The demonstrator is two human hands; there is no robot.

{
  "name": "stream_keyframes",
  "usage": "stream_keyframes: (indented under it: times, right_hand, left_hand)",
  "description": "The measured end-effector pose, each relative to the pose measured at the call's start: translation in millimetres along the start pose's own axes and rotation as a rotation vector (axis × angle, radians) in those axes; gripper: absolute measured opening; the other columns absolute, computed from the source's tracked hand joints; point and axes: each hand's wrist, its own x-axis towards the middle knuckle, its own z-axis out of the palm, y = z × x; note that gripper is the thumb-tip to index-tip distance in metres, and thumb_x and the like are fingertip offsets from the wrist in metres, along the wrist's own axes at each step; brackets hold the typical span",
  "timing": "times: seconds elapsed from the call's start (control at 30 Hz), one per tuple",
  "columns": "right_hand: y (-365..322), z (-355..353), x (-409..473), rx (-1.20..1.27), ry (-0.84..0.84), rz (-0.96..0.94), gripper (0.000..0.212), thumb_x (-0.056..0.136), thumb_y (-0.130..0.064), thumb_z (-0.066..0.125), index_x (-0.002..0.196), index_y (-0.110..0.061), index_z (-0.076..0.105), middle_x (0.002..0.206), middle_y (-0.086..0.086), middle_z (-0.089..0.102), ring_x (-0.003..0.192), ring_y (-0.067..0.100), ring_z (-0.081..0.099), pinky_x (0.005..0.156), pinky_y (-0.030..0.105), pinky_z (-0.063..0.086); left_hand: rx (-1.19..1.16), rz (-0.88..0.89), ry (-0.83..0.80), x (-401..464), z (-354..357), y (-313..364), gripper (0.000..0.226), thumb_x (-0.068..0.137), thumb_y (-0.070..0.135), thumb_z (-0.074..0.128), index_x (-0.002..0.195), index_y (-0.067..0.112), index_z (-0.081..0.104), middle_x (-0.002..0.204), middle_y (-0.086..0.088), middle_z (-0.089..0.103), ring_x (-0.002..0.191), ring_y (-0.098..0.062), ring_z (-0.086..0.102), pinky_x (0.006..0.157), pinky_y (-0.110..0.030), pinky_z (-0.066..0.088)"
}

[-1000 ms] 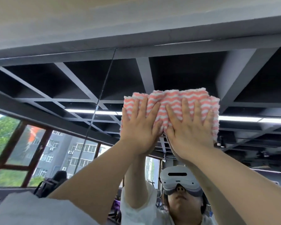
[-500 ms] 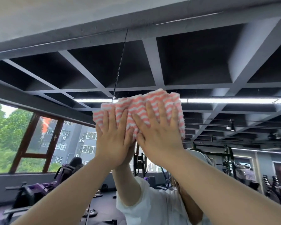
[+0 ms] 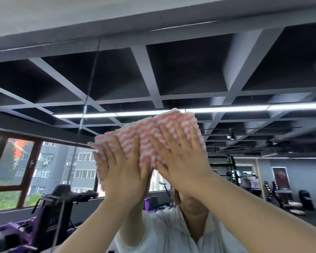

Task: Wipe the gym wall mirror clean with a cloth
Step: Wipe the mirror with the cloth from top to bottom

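The left hand point(image 3: 121, 177) lies flat with its fingers straight and slightly spread, pressing the lower left part of the cloth point(image 3: 150, 137) against the mirror point(image 3: 190, 73). The right hand point(image 3: 182, 161) does the same just beside it, palm flat and fingers fanned upward over the cloth's right half; neither hand curls round the fabric. The two hands sit thumb to thumb, nearly touching, with a strip of cloth showing between them.

The cloth is a thick, fluffy terry piece, folded into a rough rectangle, with wavy zigzag stripes of salmon pink and white and a fuzzy, nubbly edge. It sticks out above the fingertips of both hands and to the left of the left hand. Its long axis runs across the hands and is tilted, the end over the right hand's fingers higher than the end beside the left hand.

The mirror is smooth and glossy; a thin dark vertical seam point(image 3: 91, 83) runs down it to the upper left of the left hand. In the glass, above the hands, shows a dark coffered ceiling of grey beams with a long strip light point(image 3: 244, 108) crossing just behind the cloth's top edge. Below the hands the person's white shirt point(image 3: 164, 232) is reflected, with purple and black gym machines point(image 3: 51, 216) lower left.
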Motion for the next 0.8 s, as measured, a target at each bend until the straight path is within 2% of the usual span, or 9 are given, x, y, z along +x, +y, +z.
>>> stream_keyframes:
  times: [0.13, 0.2, 0.3, 0.37, 0.4, 0.47, 0.53, 0.63, 0.8]
  right_hand:
    - [62.6, -9.6, -17.2, -0.068, 0.019, 0.068, 0.061, 0.092, -0.051, 0.027, 0.142, -0.021, 0.045, 0.146, 0.014, 0.044, 0.134, 0.042, 0.039, 0.11, 0.053, 0.014]
    - [96.6, -15.0, -30.9, -0.119, -0.002, 0.106, 0.061, 0.094, -0.053, 0.025, 0.145, -0.022, 0.038, 0.149, 0.014, 0.041, 0.136, 0.041, 0.036, 0.112, 0.051, 0.01]
    - [138.7, -22.3, -56.1, -0.148, -0.037, 0.169, 0.061, 0.096, -0.055, 0.02, 0.149, -0.024, 0.021, 0.154, 0.013, 0.031, 0.141, 0.038, 0.025, 0.114, 0.049, 0.008]
    - [156.8, -26.8, -74.2, -0.136, -0.053, 0.227, 0.063, 0.097, -0.056, 0.012, 0.151, -0.023, 0.019, 0.156, 0.013, 0.026, 0.143, 0.039, 0.021, 0.115, 0.051, 0.008]
    - [162.2, -29.1, -83.6, -0.122, -0.059, 0.261, 0.065, 0.098, -0.057, 0.007, 0.151, -0.022, 0.02, 0.157, 0.014, 0.024, 0.142, 0.041, 0.021, 0.114, 0.051, 0.007]
    - [166.1, -31.2, -101.9, -0.099, -0.069, 0.317, 0.066, 0.097, -0.057, 0.001, 0.152, -0.023, 0.014, 0.158, 0.013, 0.019, 0.143, 0.043, 0.019, 0.114, 0.05, 0.005]
    - [159.6, -30.2, -116.6, -0.096, -0.049, 0.349, 0.062, 0.098, -0.055, 0.003, 0.151, -0.023, 0.004, 0.158, 0.012, 0.013, 0.143, 0.043, 0.018, 0.113, 0.049, 0.007]
    - [136.2, -25.0, -129.9, -0.08, -0.011, 0.353, 0.063, 0.094, -0.044, 0.026, 0.149, -0.016, 0.016, 0.155, 0.016, 0.024, 0.14, 0.044, 0.024, 0.108, 0.052, 0.015]
    - [123.6, -22.4, -125.0, -0.028, -0.102, 0.299, 0.064, 0.09, -0.044, 0.031, 0.144, -0.01, 0.031, 0.153, 0.017, 0.03, 0.139, 0.04, 0.023, 0.108, 0.063, 0.026]
  left_hand:
    - [-0.083, 0.074, 0.037, 14.4, -2.9, 59.3, 0.066, 0.097, 0.058, 0.009, 0.146, 0.022, 0.034, 0.142, -0.038, 0.032, 0.131, -0.057, 0.029, 0.113, -0.047, -0.005]
    - [-0.105, 0.122, 0.06, 19.1, -4.5, 92.7, 0.065, 0.097, 0.056, 0.012, 0.145, 0.021, 0.037, 0.143, -0.038, 0.031, 0.131, -0.058, 0.028, 0.113, -0.045, -0.006]
    - [-0.16, 0.181, 0.051, 21.1, -7.3, 141.9, 0.064, 0.095, 0.056, 0.016, 0.148, 0.023, 0.029, 0.149, -0.035, 0.019, 0.137, -0.054, 0.018, 0.114, -0.045, -0.009]
    - [-0.174, 0.21, 0.026, 16.9, -7.9, 169.3, 0.064, 0.095, 0.057, 0.011, 0.151, 0.026, 0.02, 0.152, -0.029, 0.001, 0.141, -0.047, 0.002, 0.113, -0.044, -0.017]
    - [-0.18, 0.23, 0.022, 13.4, -8.2, 179.4, 0.064, 0.095, 0.056, 0.012, 0.15, 0.026, 0.021, 0.151, -0.027, -0.001, 0.14, -0.044, -0.001, 0.113, -0.043, -0.018]
    - [-0.191, 0.287, 0.044, 4.1, -8.6, 191.8, 0.062, 0.096, 0.053, 0.021, 0.147, 0.022, 0.036, 0.151, -0.031, 0.016, 0.139, -0.042, 0.007, 0.114, -0.043, -0.012]
    - [-0.188, 0.332, 0.065, -8.3, -5.8, 193.2, 0.059, 0.095, 0.051, 0.026, 0.144, 0.02, 0.041, 0.148, -0.031, 0.027, 0.139, -0.046, 0.015, 0.115, -0.044, -0.005]
    - [-0.192, 0.355, 0.055, -26.6, -2.7, 184.0, 0.059, 0.094, 0.049, 0.028, 0.146, 0.02, 0.036, 0.15, -0.029, 0.024, 0.139, -0.045, 0.013, 0.115, -0.047, -0.003]
    - [-0.177, 0.378, 0.03, -26.3, -4.3, 176.3, 0.061, 0.095, 0.05, 0.025, 0.148, 0.02, 0.028, 0.15, -0.031, 0.023, 0.14, -0.045, 0.016, 0.116, -0.043, -0.005]
